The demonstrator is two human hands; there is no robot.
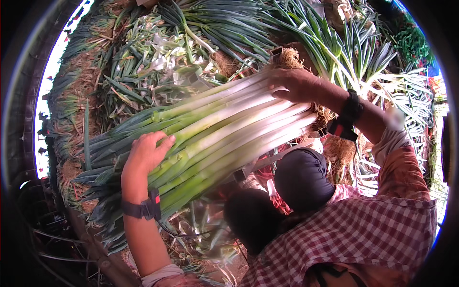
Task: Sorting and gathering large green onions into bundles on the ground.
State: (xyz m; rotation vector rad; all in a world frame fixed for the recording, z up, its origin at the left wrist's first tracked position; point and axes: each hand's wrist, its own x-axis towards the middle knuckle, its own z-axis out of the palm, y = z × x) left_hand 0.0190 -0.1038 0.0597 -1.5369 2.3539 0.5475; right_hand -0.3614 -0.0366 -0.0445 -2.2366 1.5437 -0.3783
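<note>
A broad layer of long green onions [215, 125] lies in front of me, white root ends to the right and dark green leaves to the left. My left hand [147, 152] rests on the stalks where they turn green, its thumb spread and its other fingertips hidden. At the white ends, my right hand [296, 84] bends over the far stalks near a tuft of roots [288, 57]. Its fingers are blurred, so a grip on any stalk cannot be made out. Each wrist wears a black strap, the left strap [141, 209] and the right strap [348, 116].
Stripped leaves [154, 68] lie heaped beyond the layer. More green onions [229, 25] lie at the back, with others [344, 61] at the right. Part of a metal frame [272, 158] shows under the stalks, close to my dark-covered knees [303, 179]. Leaf scraps [211, 233] litter the ground.
</note>
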